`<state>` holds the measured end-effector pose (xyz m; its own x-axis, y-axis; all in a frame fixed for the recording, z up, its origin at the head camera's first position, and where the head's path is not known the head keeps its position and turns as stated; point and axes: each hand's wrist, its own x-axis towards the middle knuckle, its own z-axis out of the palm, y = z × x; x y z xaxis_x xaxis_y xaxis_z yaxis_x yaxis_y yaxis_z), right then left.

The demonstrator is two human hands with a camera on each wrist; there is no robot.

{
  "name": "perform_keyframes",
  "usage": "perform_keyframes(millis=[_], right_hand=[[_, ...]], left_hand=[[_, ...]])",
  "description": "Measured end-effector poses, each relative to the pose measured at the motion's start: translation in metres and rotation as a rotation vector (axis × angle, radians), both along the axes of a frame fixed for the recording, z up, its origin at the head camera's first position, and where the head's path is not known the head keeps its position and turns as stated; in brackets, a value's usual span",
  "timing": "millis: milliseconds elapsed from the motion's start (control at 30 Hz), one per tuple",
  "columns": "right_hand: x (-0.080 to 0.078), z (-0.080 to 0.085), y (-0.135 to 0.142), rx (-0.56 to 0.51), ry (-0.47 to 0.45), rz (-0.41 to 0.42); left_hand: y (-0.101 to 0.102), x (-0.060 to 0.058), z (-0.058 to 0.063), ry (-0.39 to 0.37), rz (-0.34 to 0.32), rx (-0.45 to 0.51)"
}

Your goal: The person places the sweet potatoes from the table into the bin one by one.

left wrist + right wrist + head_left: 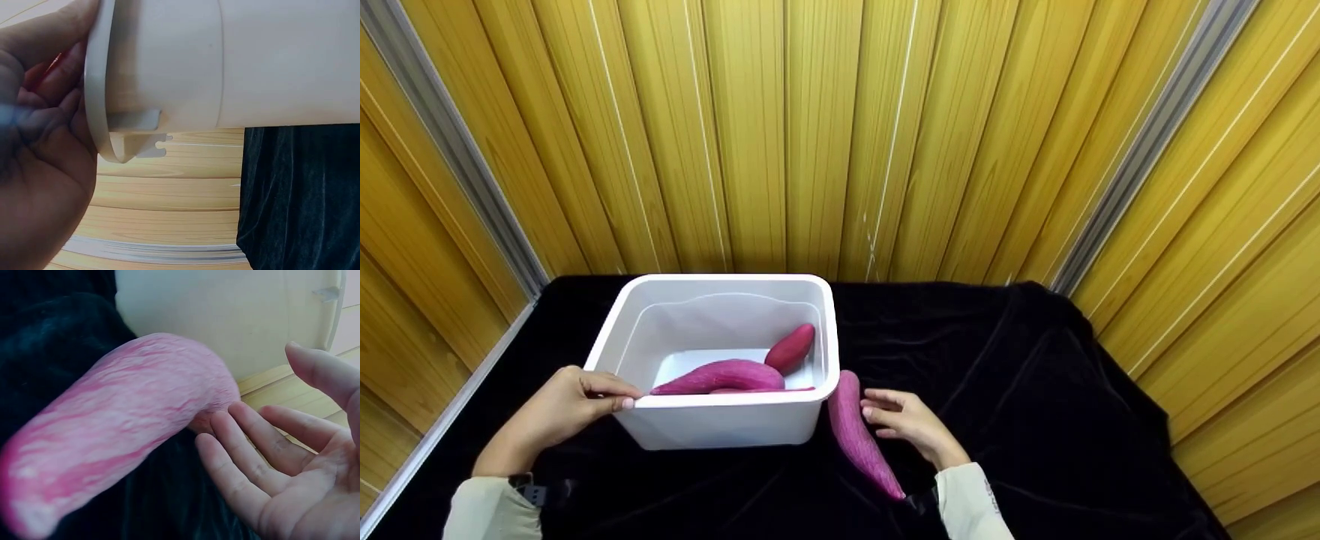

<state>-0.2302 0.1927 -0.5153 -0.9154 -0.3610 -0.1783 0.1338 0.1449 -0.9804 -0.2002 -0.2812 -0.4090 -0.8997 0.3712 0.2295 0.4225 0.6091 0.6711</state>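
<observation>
My left hand (574, 405) grips the rim of a white plastic bin (727, 424) at its near left corner, thumb on the outside. In the left wrist view, fingers curl behind the bin's rim (97, 84). Beside the bin's right wall, a long, curved purple-pink vegetable (859, 435) with a streaked skin lies on the black cloth. My right hand (911, 424) is just right of it, fingers spread and loosely bent. In the right wrist view its fingertips are right at the vegetable's (124, 399) side, with the thumb held apart.
Inside the bin lie a similar curved purple vegetable (727, 373) and a shorter dark red tapered one (791, 349); the near wall partly hides another. Black cloth (997, 390) covers the table. Yellow wood-patterned panels (825, 135) rise behind and at both sides.
</observation>
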Motion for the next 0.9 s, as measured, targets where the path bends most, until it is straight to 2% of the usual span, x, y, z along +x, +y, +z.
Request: perform_keyframes(millis=[200, 600, 900], right_hand=[[0.005, -0.01, 0.002, 0.007, -0.021, 0.005], [0.011, -0.019, 0.003, 0.016, -0.036, 0.024], [0.015, -0.023, 0.002, 0.035, -0.03, 0.027]], left_hand=[[0.001, 0.001, 0.002, -0.015, 0.009, -0.006], [-0.001, 0.001, 0.002, -0.023, 0.018, -0.024], [0.0, 0.002, -0.001, 0.003, 0.009, 0.005]])
